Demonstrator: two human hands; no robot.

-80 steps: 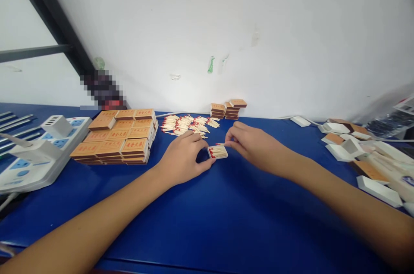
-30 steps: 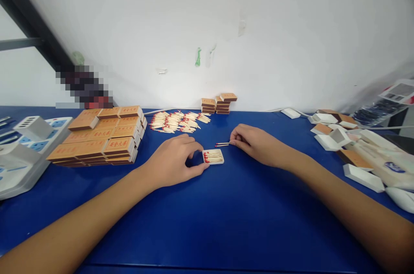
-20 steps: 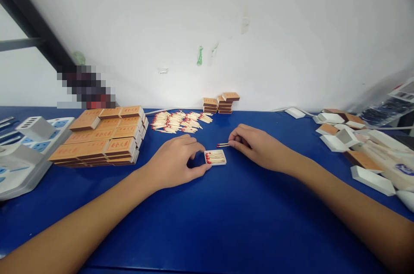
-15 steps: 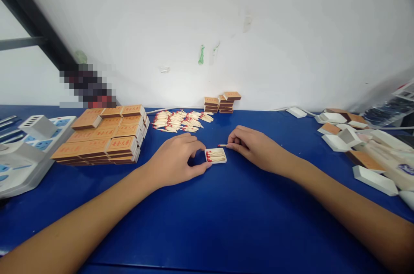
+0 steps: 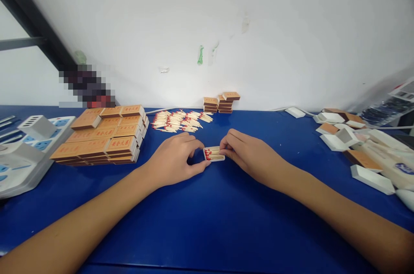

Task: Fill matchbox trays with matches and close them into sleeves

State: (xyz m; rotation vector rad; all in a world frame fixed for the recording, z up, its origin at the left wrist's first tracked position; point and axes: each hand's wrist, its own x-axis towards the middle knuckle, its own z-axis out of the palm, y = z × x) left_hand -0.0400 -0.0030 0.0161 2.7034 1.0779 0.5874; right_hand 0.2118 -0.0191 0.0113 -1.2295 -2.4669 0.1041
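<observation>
A small white matchbox tray (image 5: 213, 154) with red-tipped matches lies on the blue table (image 5: 207, 222). My left hand (image 5: 176, 158) curls around the tray's left end, thumb and forefinger pinching it. My right hand (image 5: 247, 153) is closed at the tray's right end, its fingertips pressing matches down into the tray. A loose pile of matches (image 5: 181, 120) lies beyond the hands, near the wall.
A block of stacked orange matchboxes (image 5: 103, 136) stands at the left, with a white power strip (image 5: 29, 144) further left. A small stack of matchboxes (image 5: 221, 102) sits by the wall. Empty white trays and orange sleeves (image 5: 343, 134) lie scattered at the right.
My right hand, which pinched matches just beyond the tray, has moved left and down onto the tray's right end; the matches now lie in the tray. The left hand stayed put.
</observation>
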